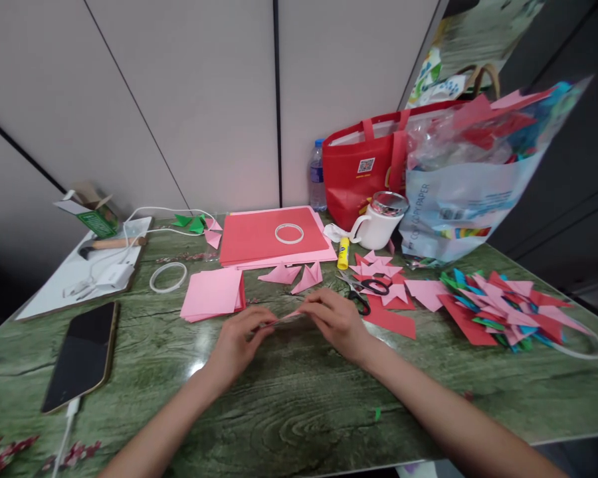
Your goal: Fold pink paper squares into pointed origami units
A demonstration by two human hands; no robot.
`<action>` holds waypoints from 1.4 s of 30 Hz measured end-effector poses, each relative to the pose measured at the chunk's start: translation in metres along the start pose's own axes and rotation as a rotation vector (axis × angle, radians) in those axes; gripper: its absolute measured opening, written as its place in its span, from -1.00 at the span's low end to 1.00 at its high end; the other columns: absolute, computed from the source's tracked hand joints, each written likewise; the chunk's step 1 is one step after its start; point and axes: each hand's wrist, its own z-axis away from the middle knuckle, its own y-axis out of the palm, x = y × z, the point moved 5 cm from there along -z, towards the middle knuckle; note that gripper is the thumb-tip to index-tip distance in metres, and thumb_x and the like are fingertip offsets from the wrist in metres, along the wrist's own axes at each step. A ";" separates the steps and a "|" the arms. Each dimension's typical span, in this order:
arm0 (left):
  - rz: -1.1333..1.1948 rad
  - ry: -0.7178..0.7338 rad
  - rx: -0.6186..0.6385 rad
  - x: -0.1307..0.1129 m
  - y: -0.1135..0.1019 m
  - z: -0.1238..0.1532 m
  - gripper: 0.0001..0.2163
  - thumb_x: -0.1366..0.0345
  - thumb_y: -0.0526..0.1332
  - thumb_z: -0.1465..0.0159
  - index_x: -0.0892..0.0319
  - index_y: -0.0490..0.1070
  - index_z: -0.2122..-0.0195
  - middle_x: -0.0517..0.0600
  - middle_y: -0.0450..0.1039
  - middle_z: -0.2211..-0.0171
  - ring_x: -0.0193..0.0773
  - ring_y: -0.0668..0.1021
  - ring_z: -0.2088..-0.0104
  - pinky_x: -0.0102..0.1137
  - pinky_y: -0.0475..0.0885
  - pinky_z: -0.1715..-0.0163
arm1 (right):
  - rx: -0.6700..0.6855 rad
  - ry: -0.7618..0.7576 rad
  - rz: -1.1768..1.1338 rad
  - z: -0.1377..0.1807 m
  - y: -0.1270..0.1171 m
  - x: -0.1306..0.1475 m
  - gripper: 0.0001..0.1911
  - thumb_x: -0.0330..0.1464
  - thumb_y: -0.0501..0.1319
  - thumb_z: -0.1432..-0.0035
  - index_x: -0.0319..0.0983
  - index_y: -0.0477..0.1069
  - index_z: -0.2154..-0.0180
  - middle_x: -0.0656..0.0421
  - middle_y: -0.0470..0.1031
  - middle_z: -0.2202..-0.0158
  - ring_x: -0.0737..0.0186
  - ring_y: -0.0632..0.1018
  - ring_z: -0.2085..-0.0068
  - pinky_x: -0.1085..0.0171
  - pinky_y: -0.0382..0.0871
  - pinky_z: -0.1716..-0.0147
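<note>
Between my two hands, just above the green table, a narrow strip of pink paper (288,318) shows nearly edge-on. My left hand (242,338) pinches its left end and my right hand (336,322) pinches its right end. Just behind lie two folded pink paper pieces (307,277). A stack of pink paper squares (212,292) rests beyond my left hand, with red sheets showing under its edge. Scissors with black handles (361,289) lie by my right hand, over red and pink folded stars (376,267).
Red and pink sheets (264,232) bear a white ring (289,233). Nearby stand a yellow glue stick (343,253), a white mug (379,226), a red bag (351,172) and a paper-filled plastic bag (451,206). Colourful folded pieces (511,309) lie right, a phone (82,355) left.
</note>
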 end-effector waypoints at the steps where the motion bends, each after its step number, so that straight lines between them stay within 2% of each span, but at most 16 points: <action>1: -0.011 0.007 0.007 0.001 0.001 0.000 -0.86 0.39 0.11 -0.23 0.17 0.45 0.28 0.02 0.50 0.30 -0.27 0.53 0.28 -0.37 0.43 0.25 | -0.006 -0.003 0.022 0.000 0.000 -0.002 -0.79 -0.52 0.05 -0.18 -0.21 0.44 0.25 0.10 0.44 0.31 0.25 0.43 0.26 0.29 0.35 0.32; 4: -0.018 0.001 0.037 0.008 0.007 0.003 -0.85 0.37 0.11 -0.23 0.17 0.48 0.29 0.03 0.54 0.34 -0.26 0.55 0.31 -0.37 0.46 0.28 | -0.002 -0.017 0.052 0.002 0.002 -0.004 -0.77 -0.55 0.07 -0.16 -0.21 0.43 0.25 0.10 0.45 0.30 0.22 0.42 0.21 0.24 0.35 0.26; 7: 0.045 -0.059 0.067 0.015 0.014 0.005 -0.89 0.37 0.16 -0.18 0.18 0.49 0.34 0.03 0.56 0.38 -0.27 0.57 0.37 -0.38 0.47 0.32 | 0.025 -0.080 0.051 0.002 0.006 0.006 -0.74 -0.59 0.08 -0.11 -0.23 0.40 0.19 0.08 0.45 0.25 0.19 0.40 0.14 0.14 0.33 0.15; 10: 0.159 -0.243 0.080 0.023 0.019 0.006 -0.94 0.40 0.24 -0.09 0.21 0.46 0.39 -0.01 0.56 0.45 -0.28 0.58 0.43 -0.40 0.48 0.37 | 0.084 -0.190 0.030 0.002 0.010 0.025 -0.79 -0.54 0.09 -0.15 -0.23 0.38 0.19 0.08 0.45 0.21 0.21 0.39 0.09 0.08 0.27 0.04; 13: 0.288 -0.430 0.095 0.027 0.023 0.009 -0.92 0.43 0.28 -0.01 0.21 0.41 0.45 -0.06 0.55 0.51 -0.28 0.58 0.47 -0.43 0.48 0.43 | 0.078 -0.268 0.045 0.003 0.010 0.042 -0.87 -0.48 0.10 -0.18 -0.22 0.39 0.25 0.11 0.47 0.20 0.21 0.38 0.06 0.05 0.25 0.00; 19: 0.491 -0.575 0.046 0.027 0.025 0.015 -0.77 0.41 0.36 0.11 0.22 0.33 0.45 -0.11 0.52 0.60 -0.32 0.55 0.57 -0.46 0.45 0.50 | 0.080 -0.257 0.086 0.007 0.012 0.044 -0.87 -0.46 0.10 -0.20 -0.19 0.41 0.27 0.17 0.49 0.20 0.21 0.37 0.04 0.00 0.17 -0.06; 25: 0.693 -0.701 0.023 0.030 0.027 0.016 -0.75 0.41 0.38 0.16 0.24 0.30 0.51 -0.11 0.48 0.69 -0.36 0.49 0.68 -0.51 0.39 0.62 | 0.084 -0.259 0.050 0.010 0.013 0.040 -0.84 -0.44 0.09 -0.21 -0.18 0.40 0.20 0.16 0.49 0.20 0.20 0.38 0.07 0.09 0.26 0.02; 29: 0.764 -0.732 -0.005 0.037 0.027 0.015 -0.77 0.40 0.38 0.16 0.28 0.34 0.52 -0.11 0.46 0.68 -0.38 0.50 0.68 -0.56 0.37 0.64 | 0.030 -0.256 0.079 0.010 0.010 0.041 -0.81 -0.47 0.07 -0.21 -0.23 0.41 0.40 0.10 0.44 0.13 0.17 0.34 0.03 0.08 0.26 0.05; 32: 0.761 -0.727 -0.069 0.041 0.024 0.014 -0.72 0.34 0.38 0.13 0.27 0.34 0.42 -0.13 0.45 0.65 -0.35 0.51 0.67 -0.52 0.40 0.63 | 0.031 -0.272 0.120 0.010 0.010 0.043 -0.77 -0.51 0.05 -0.21 -0.26 0.38 0.46 0.08 0.44 0.15 0.16 0.35 0.08 0.12 0.28 0.13; 34: 0.718 -0.706 -0.109 0.043 0.023 0.013 -0.68 0.32 0.36 0.10 0.25 0.32 0.34 -0.16 0.43 0.63 -0.36 0.50 0.68 -0.51 0.40 0.65 | 0.087 -0.275 0.105 0.011 0.013 0.042 -0.78 -0.52 0.05 -0.20 -0.27 0.38 0.46 0.09 0.46 0.24 0.21 0.38 0.18 0.21 0.29 0.23; 38: 0.540 -0.610 -0.144 0.046 0.021 0.013 -0.67 0.29 0.31 0.03 0.24 0.31 0.25 -0.18 0.34 0.59 -0.42 0.39 0.70 -0.54 0.28 0.76 | 0.324 -0.232 0.029 0.015 0.026 0.035 -0.90 -0.42 0.14 -0.15 -0.28 0.39 0.40 0.12 0.46 0.36 0.25 0.40 0.30 0.29 0.28 0.36; 40: 0.394 -0.526 -0.142 0.045 0.020 0.013 -0.73 0.30 0.27 -0.02 0.24 0.33 0.24 -0.16 0.32 0.58 -0.42 0.37 0.65 -0.55 0.27 0.73 | 0.389 -0.193 -0.007 0.017 0.030 0.031 -0.90 -0.36 0.17 -0.14 -0.26 0.40 0.37 0.13 0.46 0.35 0.25 0.42 0.30 0.30 0.27 0.38; 42: 0.224 -0.426 -0.117 0.043 0.018 0.013 -0.78 0.35 0.23 -0.08 0.23 0.37 0.23 -0.13 0.33 0.54 -0.40 0.38 0.59 -0.53 0.31 0.65 | 0.392 -0.141 -0.068 0.019 0.031 0.027 -0.88 -0.31 0.19 -0.13 -0.24 0.41 0.37 0.14 0.47 0.33 0.26 0.43 0.28 0.32 0.26 0.39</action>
